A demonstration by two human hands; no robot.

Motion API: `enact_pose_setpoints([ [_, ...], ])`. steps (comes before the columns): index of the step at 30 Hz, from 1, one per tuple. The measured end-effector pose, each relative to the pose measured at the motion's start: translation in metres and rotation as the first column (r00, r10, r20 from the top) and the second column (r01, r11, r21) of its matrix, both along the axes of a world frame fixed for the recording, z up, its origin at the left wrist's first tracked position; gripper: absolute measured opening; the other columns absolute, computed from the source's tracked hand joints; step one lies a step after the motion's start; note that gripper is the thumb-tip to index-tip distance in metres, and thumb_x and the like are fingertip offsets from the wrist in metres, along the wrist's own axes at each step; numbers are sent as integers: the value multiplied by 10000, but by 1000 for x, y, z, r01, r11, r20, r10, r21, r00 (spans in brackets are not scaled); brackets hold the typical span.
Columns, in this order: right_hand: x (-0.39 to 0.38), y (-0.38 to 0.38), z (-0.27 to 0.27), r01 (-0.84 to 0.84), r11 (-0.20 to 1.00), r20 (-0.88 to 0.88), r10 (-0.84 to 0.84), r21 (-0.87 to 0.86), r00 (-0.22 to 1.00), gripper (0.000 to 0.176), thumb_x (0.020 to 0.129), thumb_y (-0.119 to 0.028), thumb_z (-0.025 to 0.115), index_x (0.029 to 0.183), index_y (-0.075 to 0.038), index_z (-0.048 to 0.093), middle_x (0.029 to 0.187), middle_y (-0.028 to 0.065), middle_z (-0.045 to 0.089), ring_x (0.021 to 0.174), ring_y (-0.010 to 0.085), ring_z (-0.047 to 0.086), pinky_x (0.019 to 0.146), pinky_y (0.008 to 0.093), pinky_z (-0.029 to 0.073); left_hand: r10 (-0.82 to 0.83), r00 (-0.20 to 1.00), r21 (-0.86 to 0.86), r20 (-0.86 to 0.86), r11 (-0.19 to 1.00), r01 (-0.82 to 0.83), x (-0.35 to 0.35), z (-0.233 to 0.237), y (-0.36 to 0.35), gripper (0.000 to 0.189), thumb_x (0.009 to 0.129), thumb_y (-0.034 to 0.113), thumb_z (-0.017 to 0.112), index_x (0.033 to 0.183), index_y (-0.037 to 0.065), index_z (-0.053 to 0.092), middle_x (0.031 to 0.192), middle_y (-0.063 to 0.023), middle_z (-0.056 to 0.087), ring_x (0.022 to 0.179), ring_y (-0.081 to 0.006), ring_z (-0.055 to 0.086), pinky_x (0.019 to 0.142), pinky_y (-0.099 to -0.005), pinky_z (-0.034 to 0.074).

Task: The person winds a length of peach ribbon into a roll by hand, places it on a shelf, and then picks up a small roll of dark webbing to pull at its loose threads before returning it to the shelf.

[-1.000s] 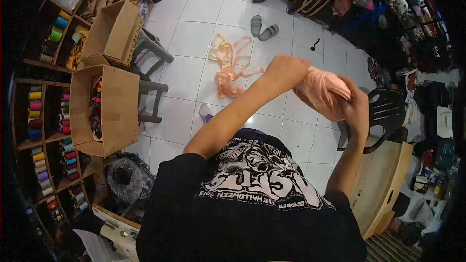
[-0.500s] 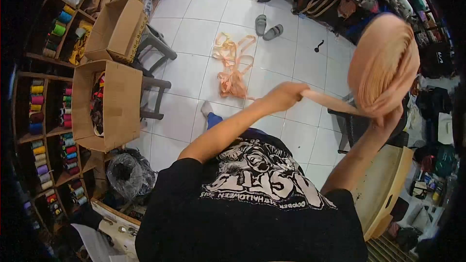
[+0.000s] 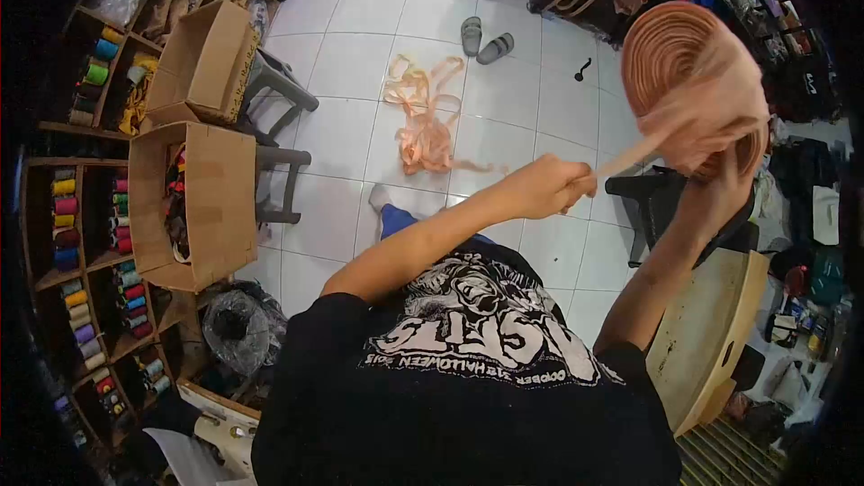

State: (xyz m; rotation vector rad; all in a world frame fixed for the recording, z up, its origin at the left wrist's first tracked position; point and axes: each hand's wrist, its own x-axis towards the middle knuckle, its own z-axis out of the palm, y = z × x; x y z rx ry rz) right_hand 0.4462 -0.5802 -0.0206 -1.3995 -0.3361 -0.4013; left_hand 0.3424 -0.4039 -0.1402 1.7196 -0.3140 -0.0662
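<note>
Past left hand [image 3: 551,187] pinching strip [image 3: 630,157] — curled right hand [image 3: 720,193] holds roll [image 3: 695,81] — long axis up-left

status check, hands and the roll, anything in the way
Left hand closed on fabric strip. Right hand supporting peach roll. No obstruction visible between hands.

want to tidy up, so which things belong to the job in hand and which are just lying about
in use:
- peach roll, in the right hand
- peach strip from it, in the left hand
- loose peach strips on the floor, probably

just lying about:
- grey sandals
- cardboard boxes
- thread spools on shelves
</note>
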Motion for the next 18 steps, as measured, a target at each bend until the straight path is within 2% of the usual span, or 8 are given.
enact_pose_setpoints([
  [3, 28, -75, -15, -456, 811, -230, 553, 366, 801, 444, 947, -128, 509, 1338, 38, 381, 1309, 181, 494, 1115, 292, 564, 958, 394, 476, 141, 965, 155, 221, 972, -178, 28, -78, 7, 134, 841, 56, 540, 952, 67, 615, 791, -146, 651, 702, -330, 623, 659, -381, 495],
  [4, 31, -79, -46, -50, 962, -25, 45, -270, 999, 500, 914, -129, 535, 1355, 32, 363, 1326, 175, 485, 1155, 286, 540, 993, 408, 444, 210, 908, 202, 362, 934, -296, 45, -99, 15, 167, 819, 33, 546, 963, 77, 619, 812, -138, 657, 735, -334, 629, 679, -388, 496],
  [6, 23, -85, -48, -158, 831, -53, 154, -534, 987, 530, 831, -98, 612, 1308, 33, 421, 1246, 152, 545, 1114, 252, 561, 977, 366, 436, 340, 882, 299, 326, 848, -438, 62, -56, 57, 226, 774, 7, 559, 970, 100, 623, 864, -116, 663, 824, -330, 634, 721, -407, 491],
  [7, 7, -83, -19, -724, 683, -387, 644, -99, 660, 504, 780, -67, 663, 1243, 40, 497, 1149, 135, 614, 1034, 225, 606, 926, 310, 462, 340, 834, 352, 434, 788, -505, 65, -34, 71, 212, 778, 17, 568, 963, 101, 626, 857, -111, 659, 810, -331, 633, 708, -426, 488],
  [11, -11, -25, -27, -179, 472, -140, 118, -863, 983, 385, 781, -61, 611, 1161, 1, 592, 1109, 117, 651, 990, 206, 622, 855, 304, 473, 212, 699, 450, 683, 632, -631, 53, 35, 90, 143, 797, 89, 592, 933, 110, 634, 793, -91, 651, 723, -330, 620, 651, -423, 485],
  [15, 8, 1, -40, 186, 922, 98, -161, -340, 982, 315, 882, -37, 570, 1190, 26, 556, 1140, 136, 622, 1007, 191, 611, 865, 282, 484, 115, 947, 383, 300, 894, -230, -8, 37, 47, 142, 866, 166, 547, 921, 64, 629, 644, -103, 626, 602, -321, 618, 601, -405, 493],
  [17, 8, 1, -21, -13, 991, 81, 24, -134, 996, 350, 882, -42, 601, 1204, 64, 512, 1162, 161, 596, 1016, 183, 611, 879, 309, 506, -154, 987, 136, -52, 978, 160, -11, 24, 34, 178, 884, 160, 501, 940, 46, 626, 634, -117, 621, 605, -287, 631, 618, -393, 498],
  [18, 2, 1, -13, -168, 985, -28, 167, -42, 986, 381, 870, -60, 623, 1211, 66, 506, 1162, 164, 597, 1002, 179, 619, 856, 307, 517, -102, 994, 265, 48, 960, 86, 0, 5, 32, 214, 893, 154, 464, 965, 40, 630, 677, -119, 630, 646, -250, 639, 640, -381, 499],
])
